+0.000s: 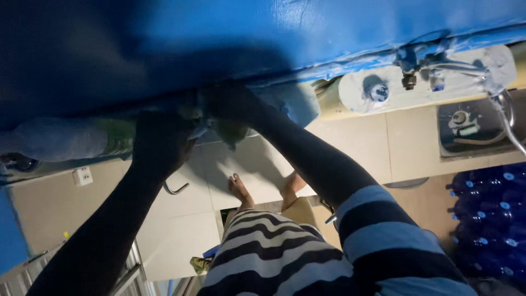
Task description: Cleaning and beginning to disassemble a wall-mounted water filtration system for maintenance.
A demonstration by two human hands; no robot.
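Both hands reach beneath the blue tank [219, 33]: left hand [159, 145] and right hand [227, 104] closed on a fitting [230, 131], though shadow obscures it. Judgement: steady grip and square alignment would serve best.

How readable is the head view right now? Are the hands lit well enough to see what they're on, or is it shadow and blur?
Head view: both hands sit in deep shadow under the blue panel; the left hand and right hand are near silhouettes, so each grip is unreadable. The pale tiled floor behind is much brighter. The cylinder at left is soft and blurred.
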